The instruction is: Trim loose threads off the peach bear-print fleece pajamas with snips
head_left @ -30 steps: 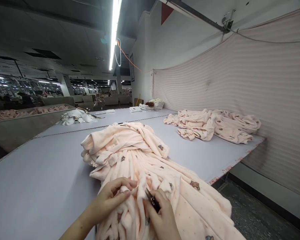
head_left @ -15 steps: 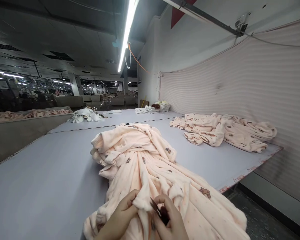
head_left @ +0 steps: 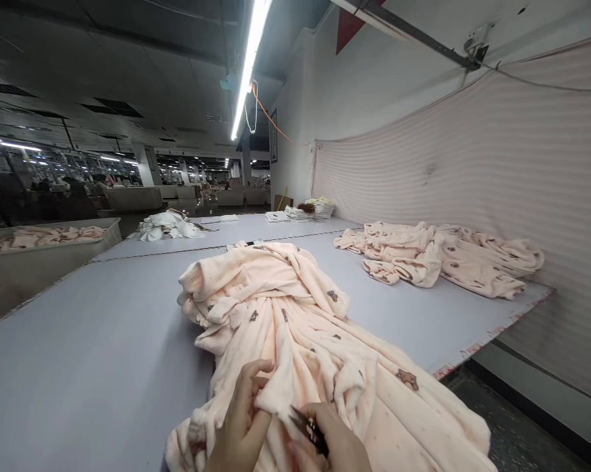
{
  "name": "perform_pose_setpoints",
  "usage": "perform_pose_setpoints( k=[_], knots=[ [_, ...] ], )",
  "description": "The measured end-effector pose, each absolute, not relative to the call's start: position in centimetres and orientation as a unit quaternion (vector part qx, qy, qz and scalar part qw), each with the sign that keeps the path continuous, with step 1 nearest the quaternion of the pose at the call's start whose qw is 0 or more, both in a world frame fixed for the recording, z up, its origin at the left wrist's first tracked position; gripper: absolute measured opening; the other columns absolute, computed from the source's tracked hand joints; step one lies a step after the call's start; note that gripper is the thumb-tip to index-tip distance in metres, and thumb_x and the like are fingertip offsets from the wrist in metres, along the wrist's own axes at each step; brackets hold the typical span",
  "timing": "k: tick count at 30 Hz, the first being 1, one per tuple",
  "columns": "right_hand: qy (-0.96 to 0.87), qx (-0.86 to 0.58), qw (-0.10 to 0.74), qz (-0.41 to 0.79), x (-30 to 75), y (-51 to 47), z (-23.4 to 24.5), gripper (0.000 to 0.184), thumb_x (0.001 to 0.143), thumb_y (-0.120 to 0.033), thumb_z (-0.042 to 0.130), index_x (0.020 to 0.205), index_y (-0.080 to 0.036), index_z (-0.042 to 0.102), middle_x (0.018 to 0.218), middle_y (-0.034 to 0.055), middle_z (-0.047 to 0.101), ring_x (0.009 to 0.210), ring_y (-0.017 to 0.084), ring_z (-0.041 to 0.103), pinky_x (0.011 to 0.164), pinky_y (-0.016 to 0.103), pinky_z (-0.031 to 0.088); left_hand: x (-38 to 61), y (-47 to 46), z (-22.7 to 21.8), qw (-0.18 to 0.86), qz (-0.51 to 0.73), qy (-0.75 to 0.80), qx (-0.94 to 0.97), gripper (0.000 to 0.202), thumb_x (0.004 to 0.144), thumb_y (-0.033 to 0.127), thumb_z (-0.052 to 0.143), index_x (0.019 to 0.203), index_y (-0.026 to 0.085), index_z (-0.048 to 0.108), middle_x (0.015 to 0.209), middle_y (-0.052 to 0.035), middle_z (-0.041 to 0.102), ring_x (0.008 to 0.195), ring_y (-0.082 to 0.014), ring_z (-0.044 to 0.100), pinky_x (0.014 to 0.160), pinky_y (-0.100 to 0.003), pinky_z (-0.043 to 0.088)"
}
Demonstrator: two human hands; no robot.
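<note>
At the near end of the table [head_left: 103, 347], a person works on a pale pink garment [head_left: 295, 314] printed with small brown figures; it lies gathered in folds along the table, its upper part bunched toward the table's middle. The left hand [head_left: 243, 419] pinches a raised fold of it between thumb and fingers. The right hand [head_left: 337, 439] is curled around small dark snips [head_left: 311, 429], their points at that fold; whether the blades touch the cloth cannot be told.

Just beyond the table's left edge stands a large pale bin [head_left: 34, 275] with a raised rim, holding crumpled pink cloth [head_left: 54, 236] much like the garment's, piled up to about the rim. Farther off, past the table's far left end, another pale bin [head_left: 134, 198] stands on the floor; its contents cannot be made out.

On the table's right side, near a striped cloth [head_left: 447, 157] hung along the wall, lies a loose pile of pink garments [head_left: 437, 255], well apart from the one in hand. At the table's far left a heap of white cloth [head_left: 167, 225] spreads out, and at its far right end sit flat white stacks [head_left: 295, 214] with a reddish-brown bunch [head_left: 305, 208] on top.
</note>
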State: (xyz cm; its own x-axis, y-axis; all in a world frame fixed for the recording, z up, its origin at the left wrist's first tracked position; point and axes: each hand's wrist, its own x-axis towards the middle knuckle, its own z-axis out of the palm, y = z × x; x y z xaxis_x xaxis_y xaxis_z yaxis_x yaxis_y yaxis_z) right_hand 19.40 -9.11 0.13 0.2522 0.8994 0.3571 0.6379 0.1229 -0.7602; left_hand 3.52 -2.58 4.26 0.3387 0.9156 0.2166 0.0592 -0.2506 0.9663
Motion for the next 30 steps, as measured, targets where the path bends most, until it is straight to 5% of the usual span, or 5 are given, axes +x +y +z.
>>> perform_pose_setpoints(
  k=[6, 10, 14, 30],
  knots=[
    [-0.558, -0.661, 0.496, 0.076, 20.7, -7.4, 0.2, 0.017, 0.08, -0.02, 0.047, 0.089, -0.025, 0.06, 0.08, -0.0012, 0.067, 0.072, 0.018, 0.063, 0.063, 0.025, 0.045, 3.2, -0.5, 4.5, 0.589, 0.312, 0.422, 0.615, 0.018, 0.072, 0.027, 0.055, 0.078, 0.019, 0.071, 0.084, -0.004, 0.066, 0.093, -0.0262, 0.055, 0.084, -0.034, 0.042],
    [-0.57, -0.667, 0.468, 0.099, 21.1, -6.8, 0.8, 0.004, 0.079, -0.025, 0.056, 0.083, -0.025, 0.058, 0.073, -0.0027, 0.065, 0.066, 0.018, 0.061, 0.061, 0.025, 0.045, 3.7, 0.3, 4.3, 0.708, 0.329, 0.361, 0.51, 0.024, 0.072, 0.029, 0.057, 0.086, 0.014, 0.071, 0.088, -0.0054, 0.069, 0.097, -0.0263, 0.055, 0.089, -0.037, 0.042],
    [-0.633, -0.599, 0.488, 0.046, 21.3, -7.7, 0.3, 0.021, 0.082, -0.032, 0.058, 0.103, -0.029, 0.061, 0.09, 0.0005, 0.066, 0.078, 0.019, 0.063, 0.066, 0.026, 0.048, 4.3, -0.1, 4.5, 0.764, 0.311, 0.288, 0.486, 0.027, 0.077, 0.032, 0.059, 0.09, 0.012, 0.072, 0.088, -0.0072, 0.071, 0.095, -0.0262, 0.058, 0.088, -0.037, 0.043],
    [-0.637, -0.617, 0.462, 0.034, 21.9, -8.6, 1.3, 0.02, 0.089, -0.028, 0.052, 0.104, -0.025, 0.064, 0.089, 0.0039, 0.066, 0.079, 0.019, 0.065, 0.066, 0.025, 0.05, 5.4, -0.6, 5.1, 0.77, 0.277, 0.263, 0.511, 0.028, 0.084, 0.034, 0.058, 0.096, 0.013, 0.072, 0.087, -0.0062, 0.073, 0.094, -0.0238, 0.061, 0.084, -0.031, 0.044]
  ],
)
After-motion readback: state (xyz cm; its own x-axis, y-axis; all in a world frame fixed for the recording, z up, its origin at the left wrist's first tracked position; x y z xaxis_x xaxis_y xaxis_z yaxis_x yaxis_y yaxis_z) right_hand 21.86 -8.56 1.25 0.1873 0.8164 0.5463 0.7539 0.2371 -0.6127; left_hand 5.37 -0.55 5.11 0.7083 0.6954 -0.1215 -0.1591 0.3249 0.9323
